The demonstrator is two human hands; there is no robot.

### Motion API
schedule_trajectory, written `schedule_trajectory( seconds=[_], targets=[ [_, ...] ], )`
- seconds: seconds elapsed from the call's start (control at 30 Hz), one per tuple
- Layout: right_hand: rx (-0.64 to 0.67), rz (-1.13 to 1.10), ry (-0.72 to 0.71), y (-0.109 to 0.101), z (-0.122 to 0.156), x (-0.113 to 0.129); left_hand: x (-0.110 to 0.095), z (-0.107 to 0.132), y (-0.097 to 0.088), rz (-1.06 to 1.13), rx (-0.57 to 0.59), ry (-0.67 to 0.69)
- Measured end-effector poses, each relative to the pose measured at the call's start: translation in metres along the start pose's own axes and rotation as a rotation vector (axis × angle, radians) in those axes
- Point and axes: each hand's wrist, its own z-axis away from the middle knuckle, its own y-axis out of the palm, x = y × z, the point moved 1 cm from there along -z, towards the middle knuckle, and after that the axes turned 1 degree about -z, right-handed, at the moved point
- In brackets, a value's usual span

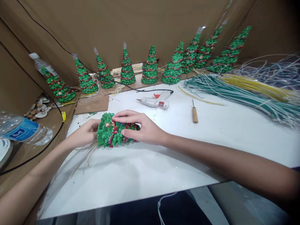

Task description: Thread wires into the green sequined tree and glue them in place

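A small green glittery Christmas tree (106,132) with red garland lies on its side over the white board, its base toward the left. My left hand (87,132) grips it at the base, with the fingertips hidden behind or inside it. Across the tree's upper side, my right hand (142,126) is wrapped with thumb and fingers around the narrower part. Thin pale wires (87,154) trail from the base, below my left hand. The tree's tip is hidden by my right hand.
Several finished-looking trees (127,70) stand along the back. A white glue gun (153,102) and a wooden-handled awl (194,114) lie on the white board (211,134). Bundles of green and yellow wires (234,89) lie right. Water bottles (25,128), a black cable and cardboard are left.
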Motion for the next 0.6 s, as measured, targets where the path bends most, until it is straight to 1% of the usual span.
schedule_trajectory(
  seconds=[0.1, 0.2, 0.3, 0.43, 0.6],
  targets=[
    [-0.014, -0.016, 0.008, -0.001, 0.0, -0.001, 0.005, -0.001, -0.004, 0.052, 0.053, -0.016],
    [-0.023, -0.032, 0.02, -0.002, 0.0, -0.001, 0.005, -0.003, -0.005, 0.088, 0.07, -0.044],
    [-0.027, -0.044, 0.028, -0.002, 0.001, 0.0, 0.002, -0.006, -0.001, 0.114, 0.059, -0.038],
    [-0.026, -0.054, 0.035, -0.001, 0.002, 0.002, 0.001, -0.007, 0.004, 0.135, 0.013, -0.008],
    [-0.021, -0.052, 0.045, -0.001, 0.002, 0.002, 0.002, -0.007, 0.007, 0.137, 0.01, 0.024]
  ],
)
